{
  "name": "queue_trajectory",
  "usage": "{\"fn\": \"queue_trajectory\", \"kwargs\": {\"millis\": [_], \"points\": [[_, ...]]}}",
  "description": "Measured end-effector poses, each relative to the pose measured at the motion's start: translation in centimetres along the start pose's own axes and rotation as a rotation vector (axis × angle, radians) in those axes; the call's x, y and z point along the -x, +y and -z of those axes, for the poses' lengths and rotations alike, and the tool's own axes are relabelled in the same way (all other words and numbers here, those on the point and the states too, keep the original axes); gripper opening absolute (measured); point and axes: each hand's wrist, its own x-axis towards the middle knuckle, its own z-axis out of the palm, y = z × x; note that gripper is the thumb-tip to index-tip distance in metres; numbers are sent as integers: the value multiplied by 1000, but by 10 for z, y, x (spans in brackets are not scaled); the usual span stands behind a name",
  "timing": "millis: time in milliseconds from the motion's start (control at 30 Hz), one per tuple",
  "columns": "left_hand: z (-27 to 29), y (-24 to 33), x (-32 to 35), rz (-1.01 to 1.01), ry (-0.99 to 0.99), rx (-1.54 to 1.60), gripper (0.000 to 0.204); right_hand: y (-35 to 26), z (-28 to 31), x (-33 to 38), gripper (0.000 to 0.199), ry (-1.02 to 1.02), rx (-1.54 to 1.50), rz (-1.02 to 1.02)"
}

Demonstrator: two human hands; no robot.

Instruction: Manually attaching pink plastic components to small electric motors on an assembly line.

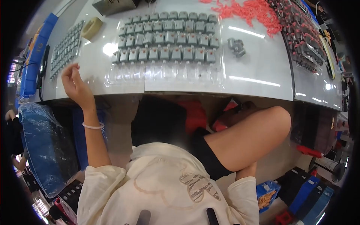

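My left hand [74, 83] hovers over the left front part of the white table, its fingers loosely curled and the thumb a little apart. Nothing shows in it. Beside it on the left stands a clear tray [67, 48] of small grey metal parts. To its right lies a larger clear plastic tray [165, 75], with rows of small grey boxy parts [165, 53] that look like little motors; its nearest row of pockets holds none. My right forearm [247, 171] passes behind my raised thigh, which hides my right hand.
A yellowish tape roll [91, 29] sits between the trays. Several loose grey parts [236, 47] lie right of the large tray. Farther right are pink-red strips [245, 13] and a mass of dark parts with pink pieces [303, 41]. Blue bins [39, 52] line the left edge.
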Motion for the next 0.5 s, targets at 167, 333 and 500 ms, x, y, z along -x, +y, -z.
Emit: {"fn": "queue_trajectory", "kwargs": {"millis": [167,333,500], "points": [[-1,8,4,29,-1,-20,12,16,-23,16,26,16,-62,16],[-1,7,6,47,4,-17,14,22,-39,32,26,36,-82,37],[-1,13,4,72,0,-12,12,17,-50,42,26,56,-84,72]]}}
